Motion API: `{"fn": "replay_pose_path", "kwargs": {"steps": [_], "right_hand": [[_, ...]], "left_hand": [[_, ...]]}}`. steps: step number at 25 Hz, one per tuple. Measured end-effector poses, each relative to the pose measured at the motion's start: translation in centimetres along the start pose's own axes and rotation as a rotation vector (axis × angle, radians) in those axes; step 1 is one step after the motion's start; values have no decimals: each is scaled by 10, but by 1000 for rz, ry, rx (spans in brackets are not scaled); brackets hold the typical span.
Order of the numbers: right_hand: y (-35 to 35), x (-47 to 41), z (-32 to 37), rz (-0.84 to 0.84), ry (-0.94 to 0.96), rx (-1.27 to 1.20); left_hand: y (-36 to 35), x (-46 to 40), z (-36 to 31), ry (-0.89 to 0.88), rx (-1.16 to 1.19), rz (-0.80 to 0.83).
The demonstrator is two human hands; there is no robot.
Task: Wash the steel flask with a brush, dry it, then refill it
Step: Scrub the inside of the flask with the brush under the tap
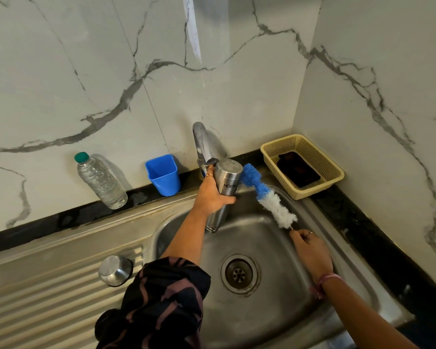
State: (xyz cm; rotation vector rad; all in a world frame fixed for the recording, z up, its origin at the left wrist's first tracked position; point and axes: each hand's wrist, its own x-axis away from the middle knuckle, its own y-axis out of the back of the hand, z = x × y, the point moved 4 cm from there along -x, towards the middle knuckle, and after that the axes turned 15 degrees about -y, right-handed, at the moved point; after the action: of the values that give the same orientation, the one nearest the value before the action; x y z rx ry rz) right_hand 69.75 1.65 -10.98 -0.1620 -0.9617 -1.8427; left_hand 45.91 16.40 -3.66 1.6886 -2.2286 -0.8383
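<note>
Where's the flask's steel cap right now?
The steel cap sits on the ribbed drainboard, left of the sink basin, beside the left sleeve.

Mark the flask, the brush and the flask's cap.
steel flask (227,181): head view, on its upturned base end.
brush (267,195): head view, on the bristles where blue meets white.
cap (115,270): head view, on its domed top.

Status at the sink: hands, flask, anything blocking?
Left hand grips flask upside down over sink. Right hand pinches brush handle, blue tip against flask side. Cap off, on drainboard. Nothing blocking.
</note>
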Motion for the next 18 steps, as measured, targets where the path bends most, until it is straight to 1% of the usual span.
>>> {"fn": "replay_pose_path", "kwargs": {"steps": [3,14,18], "right_hand": [[1,1,-1,10,-3,-3],[-2,1,-5,27,-18,6],[-2,1,-6,43,-27,5]], "left_hand": [[0,1,0,9,26,-48],[4,5,4,19,-10,-79],[4,7,2,42,10,-83]]}}
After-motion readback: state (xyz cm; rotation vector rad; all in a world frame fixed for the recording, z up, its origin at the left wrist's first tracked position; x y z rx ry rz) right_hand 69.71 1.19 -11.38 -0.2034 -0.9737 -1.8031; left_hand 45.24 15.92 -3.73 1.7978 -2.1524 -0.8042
